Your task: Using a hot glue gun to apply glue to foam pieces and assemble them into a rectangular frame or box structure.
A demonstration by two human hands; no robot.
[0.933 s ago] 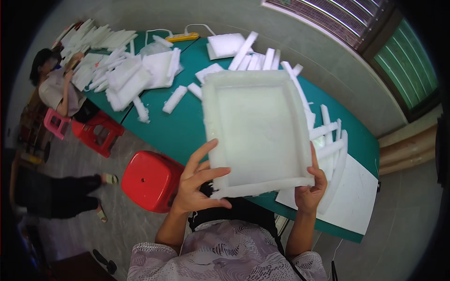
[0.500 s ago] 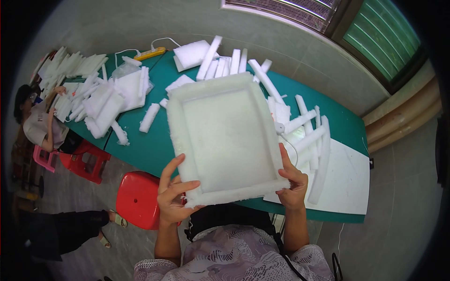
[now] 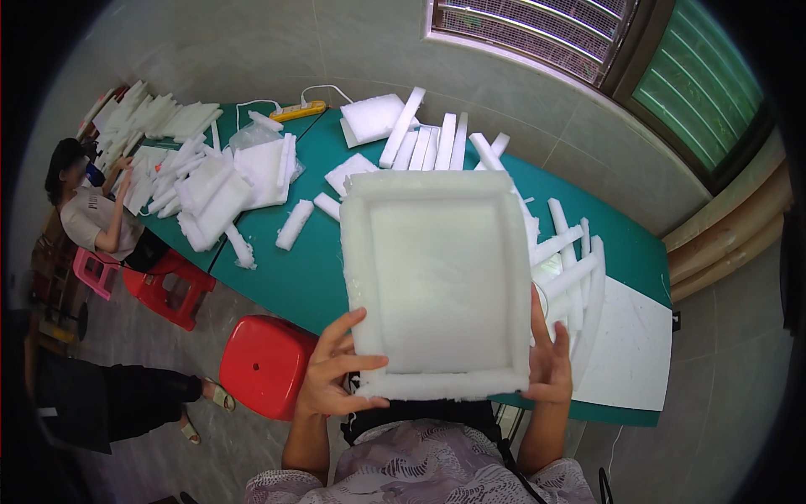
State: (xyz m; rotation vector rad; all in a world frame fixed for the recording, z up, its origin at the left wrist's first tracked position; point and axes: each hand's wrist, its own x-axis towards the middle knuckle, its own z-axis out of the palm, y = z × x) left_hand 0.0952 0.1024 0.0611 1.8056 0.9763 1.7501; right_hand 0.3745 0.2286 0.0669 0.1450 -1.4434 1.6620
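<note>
A white foam tray with a raised rim along its sides is held up over the table's near edge, its hollow side facing me. My left hand grips its lower left corner, with fingers on the front of the rim. On the lower right side, my right hand clasps the edge; some of its fingers are partly hidden behind the tray. Behind it on the table lie white foam strips to the right and upright-leaning foam strips at the back.
The green table carries a pile of foam pieces, a yellow power strip and a white board. Red stools stand at left. A co-worker sits at the far left; another person's legs are nearer.
My view has shifted, so the scene sits further right and lower. The foam tray has turned more upright and square to me, still in both hands.
</note>
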